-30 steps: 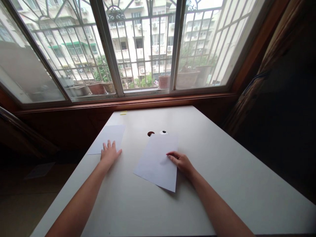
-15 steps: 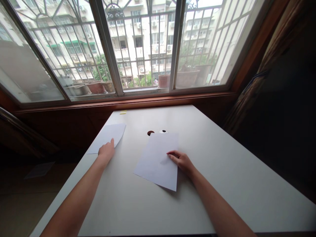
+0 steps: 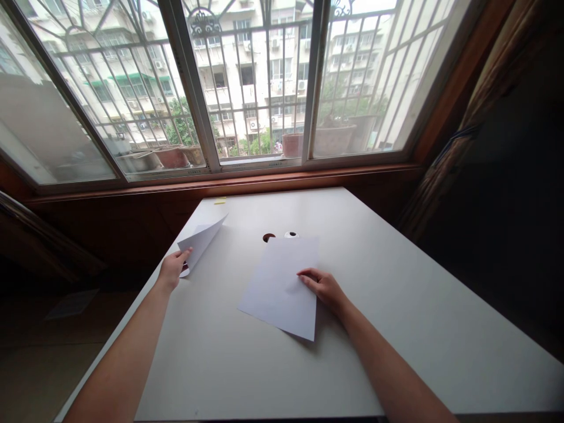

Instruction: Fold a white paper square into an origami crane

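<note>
A white sheet of paper (image 3: 282, 282) lies flat in the middle of the white table (image 3: 396, 317). My right hand (image 3: 324, 286) rests on its right edge, fingers stretched out on the paper. A second white sheet (image 3: 201, 239) is at the table's left edge, lifted and curling upward. My left hand (image 3: 173, 267) pinches its near corner, thumb on top. Behind the flat sheet are a small dark round thing (image 3: 268, 237) and a small white round thing (image 3: 291, 235).
A yellow scrap (image 3: 220, 201) lies at the table's far edge. Beyond it run a wooden sill and a wide barred window (image 3: 247, 88) with plant pots (image 3: 308, 141) outside. A dark curtain (image 3: 467, 129) hangs to the right. Floor shows at the left.
My left hand moved from lying flat on the table to the left sheet's near corner, pinched it and lifted it off the table. My right hand and the middle sheet stayed put.
</note>
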Available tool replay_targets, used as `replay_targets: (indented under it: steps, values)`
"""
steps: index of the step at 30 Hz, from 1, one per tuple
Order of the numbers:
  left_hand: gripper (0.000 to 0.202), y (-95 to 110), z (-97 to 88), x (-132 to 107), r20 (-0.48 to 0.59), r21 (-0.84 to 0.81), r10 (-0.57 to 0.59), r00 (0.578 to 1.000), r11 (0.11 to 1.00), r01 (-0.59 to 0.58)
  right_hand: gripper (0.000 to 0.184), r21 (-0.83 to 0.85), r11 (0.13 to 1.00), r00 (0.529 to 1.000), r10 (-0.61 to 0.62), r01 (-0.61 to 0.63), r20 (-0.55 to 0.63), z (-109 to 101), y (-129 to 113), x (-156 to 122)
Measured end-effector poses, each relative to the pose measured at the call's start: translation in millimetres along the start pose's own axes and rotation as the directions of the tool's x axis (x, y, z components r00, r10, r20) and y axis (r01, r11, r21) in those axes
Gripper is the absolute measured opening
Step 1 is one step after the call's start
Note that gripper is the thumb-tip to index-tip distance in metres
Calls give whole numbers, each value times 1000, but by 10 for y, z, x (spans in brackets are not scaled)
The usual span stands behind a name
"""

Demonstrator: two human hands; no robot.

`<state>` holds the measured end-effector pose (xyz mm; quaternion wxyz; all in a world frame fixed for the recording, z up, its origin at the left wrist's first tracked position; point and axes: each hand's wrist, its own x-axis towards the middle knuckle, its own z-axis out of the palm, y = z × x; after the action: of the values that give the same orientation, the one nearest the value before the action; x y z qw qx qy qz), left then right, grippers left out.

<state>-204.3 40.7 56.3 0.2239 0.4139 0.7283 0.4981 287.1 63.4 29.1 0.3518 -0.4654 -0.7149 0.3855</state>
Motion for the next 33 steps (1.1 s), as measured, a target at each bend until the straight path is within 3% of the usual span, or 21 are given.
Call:
replay_targets:
  steps: [5,11,17,21,23,25,26,33]
  values:
    - [73,-20,84,-116,148,-48,3,989,999,4,32,16,1000,1000,2,-2,0,2,6,-4]
    - [60,21,221,-275,375,91,106,921,984,-150,32,21,1000,1000,6,-6,8,1,-21,-13]
    - [47,37,362,-283,416,284,299,859,855,-435,32,32,999,1000,16,-16,11,11,3,-8]
    - [51,64,521,-360,403,410,363,840,749,-520,33,30,999,1000,11,-12,18,14,10,-7]
    - [57,104,624,-435,406,517,339,848,680,-519,33,24,1000,1000,9,-10,17,13,11,-8]
    - [63,163,731,-511,405,726,237,883,504,-468,33,20,1000,1000,8,-8,14,11,14,-9]
    - [65,196,781,-543,392,767,204,897,466,-442,32,21,1000,1000,7,-7,13,10,16,-8]
    - [61,433,966,-565,303,863,58,951,406,-300,31,34,999,1000,2,-2,6,10,29,-1]
